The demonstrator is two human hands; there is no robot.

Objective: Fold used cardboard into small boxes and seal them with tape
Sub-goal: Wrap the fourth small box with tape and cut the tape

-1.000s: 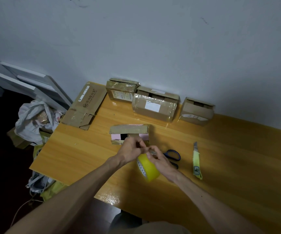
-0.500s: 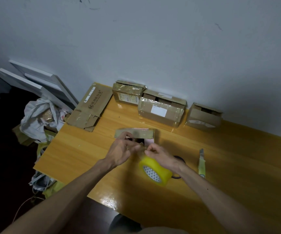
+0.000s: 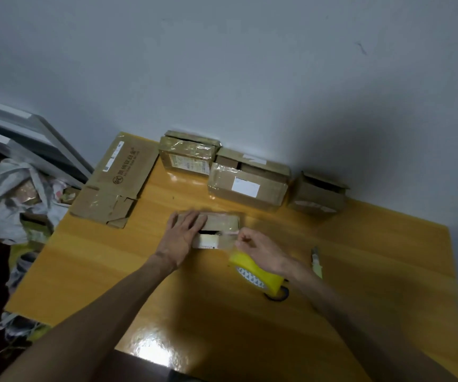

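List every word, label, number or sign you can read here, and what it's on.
No text can be quoted with certainty.
Flattened cardboard: round logo and a row of Chinese characters, too blurred; white strip label unreadable.
Left box: label print too small.
Middle box: white label, no text legible.
Nearest small box: front label blurred.
Tape roll: patterned core, no words.

Tape roll (image 3: 255,271): yellow, core white with a grey triangle pattern. Table (image 3: 98,257): glossy orange-yellow wood grain. Small box (image 3: 222,220): brown cardboard. Flattened cardboard (image 3: 117,183): brown, dark printed characters. Utility knife (image 3: 316,264): yellow-green. Wall (image 3: 250,64): pale grey.
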